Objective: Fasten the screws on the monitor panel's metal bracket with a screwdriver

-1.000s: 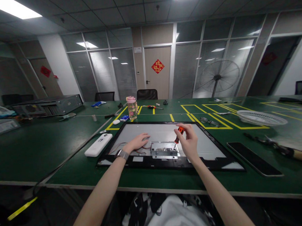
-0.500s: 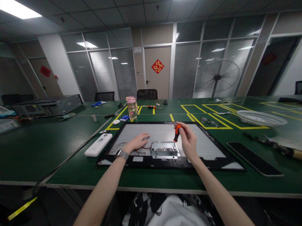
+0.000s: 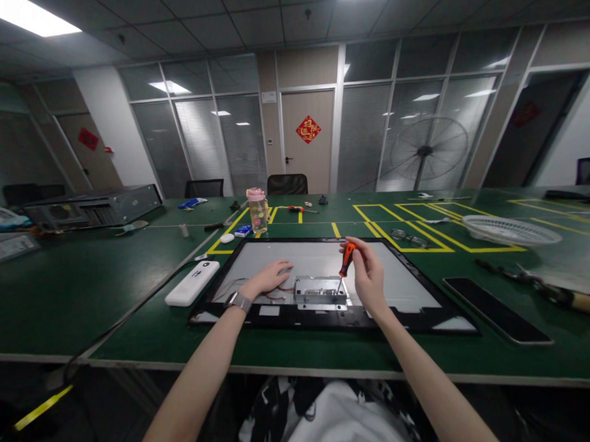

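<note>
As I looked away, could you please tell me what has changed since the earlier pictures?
The right hand has shifted slightly left, and the screwdriver it holds stands more upright, its tip still at the metal bracket. The left hand stays on the panel.

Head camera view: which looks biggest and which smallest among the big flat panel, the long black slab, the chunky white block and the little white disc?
Largest to smallest, as they look:
1. Flat panel
2. Black slab
3. White block
4. White disc

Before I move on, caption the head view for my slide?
Right hand holds an orange-black screwdriver at a metal bracket; left hand rests on the flat panel.
</note>
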Demonstrator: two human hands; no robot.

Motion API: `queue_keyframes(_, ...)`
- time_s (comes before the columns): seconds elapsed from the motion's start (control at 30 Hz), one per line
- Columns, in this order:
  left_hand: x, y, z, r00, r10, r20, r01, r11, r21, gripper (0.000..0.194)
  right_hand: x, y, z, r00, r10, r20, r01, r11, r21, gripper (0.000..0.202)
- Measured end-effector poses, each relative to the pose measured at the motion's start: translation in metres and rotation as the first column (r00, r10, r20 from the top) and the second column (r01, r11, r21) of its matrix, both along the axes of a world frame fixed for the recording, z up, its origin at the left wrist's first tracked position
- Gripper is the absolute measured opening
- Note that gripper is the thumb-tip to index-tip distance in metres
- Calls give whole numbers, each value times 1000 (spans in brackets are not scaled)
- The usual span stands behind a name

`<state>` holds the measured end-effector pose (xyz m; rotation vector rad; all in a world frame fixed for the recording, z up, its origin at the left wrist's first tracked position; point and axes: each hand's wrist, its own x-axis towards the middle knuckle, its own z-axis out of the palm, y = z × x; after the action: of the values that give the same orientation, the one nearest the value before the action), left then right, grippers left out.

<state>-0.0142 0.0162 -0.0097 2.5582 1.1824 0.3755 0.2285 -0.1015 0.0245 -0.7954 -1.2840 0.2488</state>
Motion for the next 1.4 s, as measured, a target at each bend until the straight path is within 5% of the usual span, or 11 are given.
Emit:
queue_keyframes(0.53,0,0,0,1000,-5,-7,5,1000,3,44,1,5,-2,992,-108,71,101,991,90,17)
queue_keyframes(0.8,1,-1,1,1000,-10,-7,10,1000,10,44,1,2,-1,1000,-21,-17,20,999,-32,25)
queue_keyframes(1.4,-2,3,-2,1000,-11,20,11,1000,-11,44,1,3,0,997,-69,20,69,998,-1,24)
